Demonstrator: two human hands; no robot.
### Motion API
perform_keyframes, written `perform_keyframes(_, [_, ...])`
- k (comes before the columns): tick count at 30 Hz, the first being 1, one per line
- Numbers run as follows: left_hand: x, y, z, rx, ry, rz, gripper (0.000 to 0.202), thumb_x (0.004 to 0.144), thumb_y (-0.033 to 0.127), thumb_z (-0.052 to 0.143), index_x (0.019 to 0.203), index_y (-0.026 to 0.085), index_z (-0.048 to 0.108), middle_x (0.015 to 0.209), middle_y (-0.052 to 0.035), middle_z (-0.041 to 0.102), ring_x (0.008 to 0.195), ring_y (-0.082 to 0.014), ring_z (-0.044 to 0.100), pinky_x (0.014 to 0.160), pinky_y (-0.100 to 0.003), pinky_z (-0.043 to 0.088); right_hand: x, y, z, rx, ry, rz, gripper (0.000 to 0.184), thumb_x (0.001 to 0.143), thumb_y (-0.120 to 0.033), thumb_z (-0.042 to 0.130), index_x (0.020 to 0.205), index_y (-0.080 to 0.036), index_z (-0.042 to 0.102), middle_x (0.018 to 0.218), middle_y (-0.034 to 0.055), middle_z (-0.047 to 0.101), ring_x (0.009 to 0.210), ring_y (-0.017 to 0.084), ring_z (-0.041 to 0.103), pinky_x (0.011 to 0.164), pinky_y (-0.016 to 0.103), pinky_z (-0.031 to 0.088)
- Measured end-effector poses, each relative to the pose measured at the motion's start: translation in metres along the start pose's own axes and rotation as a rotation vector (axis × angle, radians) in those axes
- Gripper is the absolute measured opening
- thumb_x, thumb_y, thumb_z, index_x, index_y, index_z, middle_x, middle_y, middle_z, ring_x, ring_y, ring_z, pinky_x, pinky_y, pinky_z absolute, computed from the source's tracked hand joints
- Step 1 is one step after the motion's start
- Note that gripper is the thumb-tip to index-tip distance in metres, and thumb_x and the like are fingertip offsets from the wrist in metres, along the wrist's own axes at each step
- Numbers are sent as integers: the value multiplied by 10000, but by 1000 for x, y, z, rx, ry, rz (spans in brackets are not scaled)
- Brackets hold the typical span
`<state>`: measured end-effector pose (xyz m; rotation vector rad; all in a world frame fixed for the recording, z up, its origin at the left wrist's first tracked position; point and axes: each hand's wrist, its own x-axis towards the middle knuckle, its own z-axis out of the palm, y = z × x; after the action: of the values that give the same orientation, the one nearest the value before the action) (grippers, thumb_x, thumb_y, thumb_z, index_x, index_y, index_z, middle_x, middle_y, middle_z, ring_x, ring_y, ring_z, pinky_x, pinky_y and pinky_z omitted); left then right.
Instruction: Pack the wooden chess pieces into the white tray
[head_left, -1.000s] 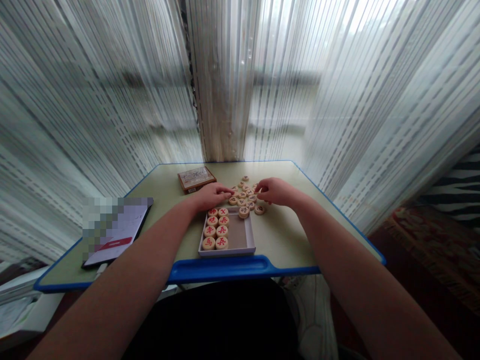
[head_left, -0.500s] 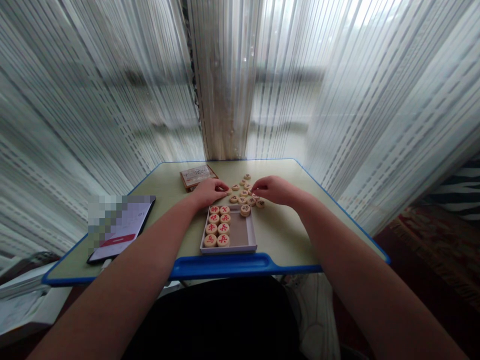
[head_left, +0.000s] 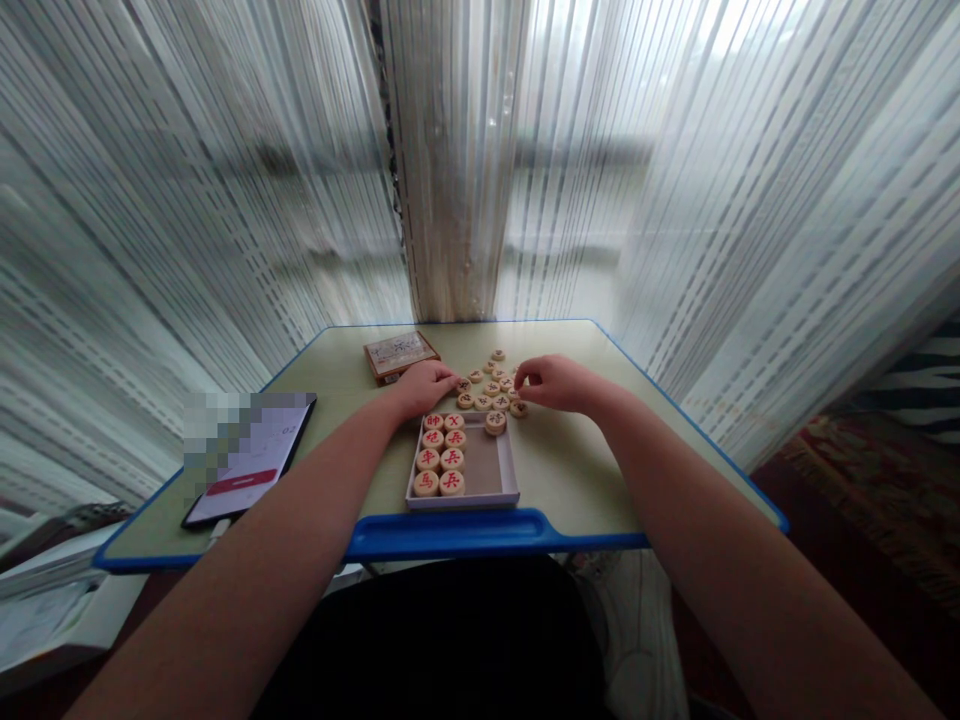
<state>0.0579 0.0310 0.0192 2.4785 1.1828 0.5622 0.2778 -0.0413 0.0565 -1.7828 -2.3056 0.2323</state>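
Head view: your left hand is at the left edge of the loose pieces, fingers close together beside one; whether they pinch it, you cannot be told from here. Your right hand is at the right edge, fingers bent over the pieces; their grip likewise cannot be told. The pieces lie on the bench, just beyond your tray. In the tray, eight red pieces fill two left columns; one dark piece sits at the far right corner. A box lies beyond your left hand.
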Motion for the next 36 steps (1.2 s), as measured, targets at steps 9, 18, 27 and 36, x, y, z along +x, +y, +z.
perform_keyframes(9, [-2, 2, 1, -128, -15, -55, 437, 786, 409, 415, 998, 112, 655, 985, -73, 673, 895, -196, 590, 797, -265, 438, 21, 26, 25, -81, 159, 51, 322, 828, -207, 433, 1077, -147, 628, 1093, 98, 619, 1003, 176, 548, 878, 252, 382])
perform_keyframes(18, [2, 5, 0, -237, -81, 1, 550, 804, 504, 360, 1085, 109, 619, 1097, -82, 632, 1002, -205, 546, 897, -289, 401, 15, 10, 18, -3, 91, 63, 256, 737, -219, 531, 945, -185, 676, 919, 34, 676, 752, 140, 592, 707, 228, 428])
perform_keyframes(27, [2, 1, 2, -257, -29, -76, 471, 821, 421, 341, 1030, 124, 642, 1066, -80, 645, 931, -180, 572, 822, -268, 434, 24, 28, 33, 39, 329, 20, 298, 801, -222, 487, 1054, -173, 634, 1116, 83, 602, 980, 161, 551, 897, 277, 368])
perform_keyframes(36, [1, 4, 0, -315, -42, -126, 465, 821, 397, 330, 1062, 138, 631, 981, -74, 654, 808, -160, 571, 721, -258, 443, 28, 19, 36, 1, 209, -95, 266, 826, -255, 473, 996, -198, 669, 1049, 74, 637, 978, 161, 549, 930, 296, 329])
